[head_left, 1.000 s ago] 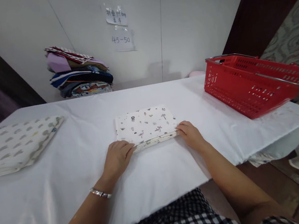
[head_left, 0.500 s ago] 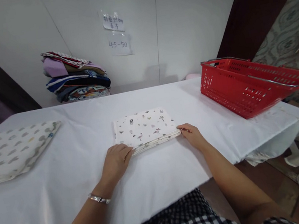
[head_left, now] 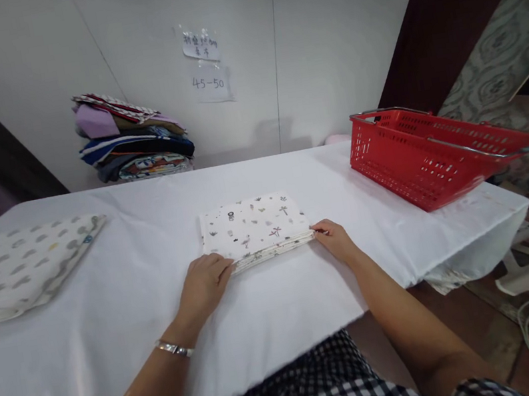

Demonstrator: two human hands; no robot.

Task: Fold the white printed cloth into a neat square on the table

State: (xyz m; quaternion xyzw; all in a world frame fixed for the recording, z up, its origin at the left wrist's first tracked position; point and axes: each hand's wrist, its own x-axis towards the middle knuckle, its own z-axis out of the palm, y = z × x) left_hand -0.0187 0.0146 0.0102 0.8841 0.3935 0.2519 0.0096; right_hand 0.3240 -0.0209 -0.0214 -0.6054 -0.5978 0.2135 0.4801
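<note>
While both hands are resting at the near corners of the folded printed cloth (head_left: 254, 228), the step in hand appears to be squaring up a finished fold. The white table (head_left: 114, 331) is spreading out under everything, and the red basket (head_left: 433, 156) is sitting well off to the right of the right hand (head_left: 335, 240), tilted over the table's edge. A larger spotted cloth (head_left: 17, 270) is lying far to the left of the left hand (head_left: 203, 286), and a stack of folded fabrics (head_left: 132, 135) is standing beyond both hands against the wall.

The printed cloth is lying flat between the two hands, just ahead of them, a tidy white rectangle with small scattered figures and several layers showing at its near edge. The left hand is curling loosely, fingertips pressing on the near left corner; the right hand is pinching the near right corner lightly.

Whatever move follows is likely calling for a firm, even grip on both corners, so the layers are not slipping apart.
</note>
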